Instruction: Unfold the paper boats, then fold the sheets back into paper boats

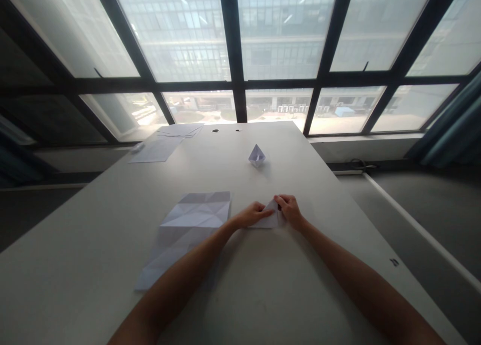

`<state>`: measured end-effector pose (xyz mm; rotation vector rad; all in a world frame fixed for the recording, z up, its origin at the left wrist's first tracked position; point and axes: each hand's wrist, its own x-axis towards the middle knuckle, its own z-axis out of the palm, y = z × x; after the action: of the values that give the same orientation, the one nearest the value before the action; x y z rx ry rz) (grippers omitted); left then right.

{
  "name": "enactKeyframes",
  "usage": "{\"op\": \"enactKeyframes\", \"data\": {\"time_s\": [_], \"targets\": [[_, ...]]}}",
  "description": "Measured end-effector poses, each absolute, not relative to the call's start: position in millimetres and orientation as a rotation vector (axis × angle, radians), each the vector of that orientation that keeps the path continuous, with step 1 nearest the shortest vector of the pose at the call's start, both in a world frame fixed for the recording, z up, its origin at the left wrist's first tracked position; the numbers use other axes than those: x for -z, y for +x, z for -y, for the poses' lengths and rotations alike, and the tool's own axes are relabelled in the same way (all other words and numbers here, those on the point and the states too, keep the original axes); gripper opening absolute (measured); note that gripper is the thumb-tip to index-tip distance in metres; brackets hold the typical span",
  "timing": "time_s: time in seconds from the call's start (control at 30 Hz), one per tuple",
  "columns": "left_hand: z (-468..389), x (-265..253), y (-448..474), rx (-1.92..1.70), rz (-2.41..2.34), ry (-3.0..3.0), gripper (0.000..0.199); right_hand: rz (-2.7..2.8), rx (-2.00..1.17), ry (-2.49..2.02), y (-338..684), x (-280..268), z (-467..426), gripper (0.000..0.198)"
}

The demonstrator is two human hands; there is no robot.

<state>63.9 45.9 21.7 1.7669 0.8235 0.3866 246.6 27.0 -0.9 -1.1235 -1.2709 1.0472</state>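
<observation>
A small folded sheet of white paper [265, 223] lies on the white table [285, 290] between my hands. My left hand [252, 215] grips its left part, thumb pressed on top of it. With fingertips pinched together, my right hand [288, 209] holds the upper right edge of the same paper. The paper's folded top comes to a peak near my right fingertips; its underside is hidden. Beyond my hands stands a folded paper boat [257, 156]. A creased, unfolded sheet of paper [195, 212] lies left of my left hand, partly covered by my left forearm.
Several flat sheets of paper [156, 149] lie at the table's far left. Two small dark spots, one a round hole [215, 130], show near the far edge. A small dark mark [394, 262] is near the right edge. Large windows [278, 34] rise behind the table.
</observation>
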Motion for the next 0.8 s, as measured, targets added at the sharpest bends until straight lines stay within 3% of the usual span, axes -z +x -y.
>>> {"op": "enactKeyframes", "data": {"time_s": [0.2, 0.5, 0.63, 0.8], "targets": [[-44, -18, 66, -0.458, -0.864, 1.669, 0.061, 1.157, -1.027, -1.107, 247, 2, -32, 0.041], [-42, -7, 73, -0.941, -1.044, 1.379, 0.057, 1.696, -1.013, -1.057, 239, 9, -25, 0.044], [-42, -11, 72, -0.968, -1.048, 1.443, 0.059, 1.655, -1.055, -1.061, 241, 8, -24, 0.049], [-44, -16, 67, -0.764, -0.916, 1.614, 0.047, 1.506, -0.930, -1.094, 244, 3, -24, 0.050]]}}
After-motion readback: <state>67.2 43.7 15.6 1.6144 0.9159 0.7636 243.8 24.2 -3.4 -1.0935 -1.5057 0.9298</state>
